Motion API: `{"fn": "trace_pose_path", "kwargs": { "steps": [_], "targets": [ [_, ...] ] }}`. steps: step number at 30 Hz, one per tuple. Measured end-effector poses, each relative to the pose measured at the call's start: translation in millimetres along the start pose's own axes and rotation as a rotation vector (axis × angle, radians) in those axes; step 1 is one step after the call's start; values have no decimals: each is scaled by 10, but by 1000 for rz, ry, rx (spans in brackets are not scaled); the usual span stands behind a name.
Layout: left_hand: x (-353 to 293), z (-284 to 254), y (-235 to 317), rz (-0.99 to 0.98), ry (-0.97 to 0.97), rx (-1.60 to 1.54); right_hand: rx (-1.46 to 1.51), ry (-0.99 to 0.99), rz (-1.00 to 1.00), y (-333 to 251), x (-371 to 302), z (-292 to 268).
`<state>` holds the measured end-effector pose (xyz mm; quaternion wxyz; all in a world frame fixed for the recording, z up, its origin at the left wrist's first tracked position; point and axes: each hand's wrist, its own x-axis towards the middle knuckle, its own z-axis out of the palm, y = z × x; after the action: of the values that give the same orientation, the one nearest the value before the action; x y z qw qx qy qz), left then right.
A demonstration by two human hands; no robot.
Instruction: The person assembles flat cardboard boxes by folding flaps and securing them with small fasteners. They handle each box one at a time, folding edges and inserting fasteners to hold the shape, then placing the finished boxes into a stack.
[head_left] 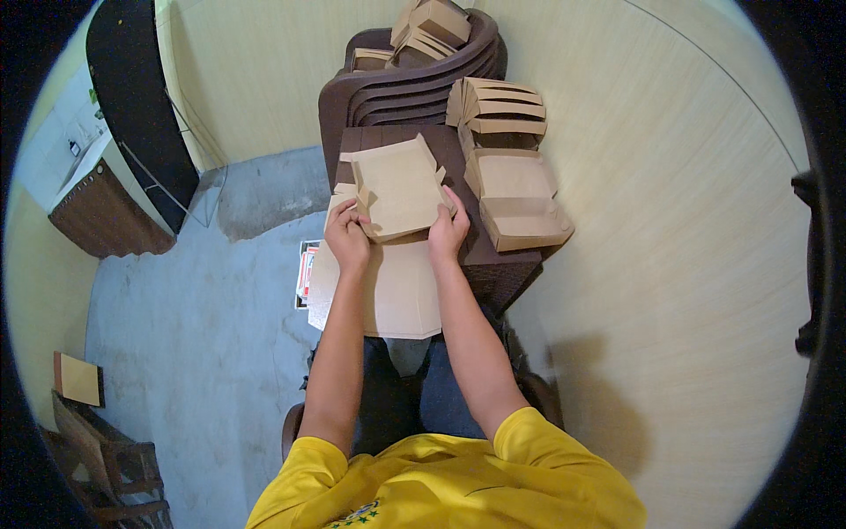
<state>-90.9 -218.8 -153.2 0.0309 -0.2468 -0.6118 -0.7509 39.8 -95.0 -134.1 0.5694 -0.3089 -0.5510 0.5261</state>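
A partly folded brown cardboard box (401,189) is held between my two hands over the table, its side walls and corner tabs partly raised. My left hand (348,238) is closed on its near left corner, with thumb and fingers at a folded tab. On the near right corner, my right hand (449,227) grips the side wall, fingers on the outside. Flat cardboard blanks (401,291) lie below the box, toward my lap and under my forearms. Right of my right hand rests an opened cardboard box (520,176), its lid laid back.
The dark brown table (498,280) stands close to the right wall. Several nested cardboard boxes (507,106) sit at its far right. Behind it, stacked brown plastic chairs (414,97) carry more boxes (432,31). A white rack (304,273) stands at the table's left.
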Motion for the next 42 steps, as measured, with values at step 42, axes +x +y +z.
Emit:
{"fn": "trace_pose_path", "kwargs": {
  "steps": [42],
  "targets": [
    [89,1048,1165,-79,-138,551,-312,-120,-579,-10,-171,163]
  ]
}}
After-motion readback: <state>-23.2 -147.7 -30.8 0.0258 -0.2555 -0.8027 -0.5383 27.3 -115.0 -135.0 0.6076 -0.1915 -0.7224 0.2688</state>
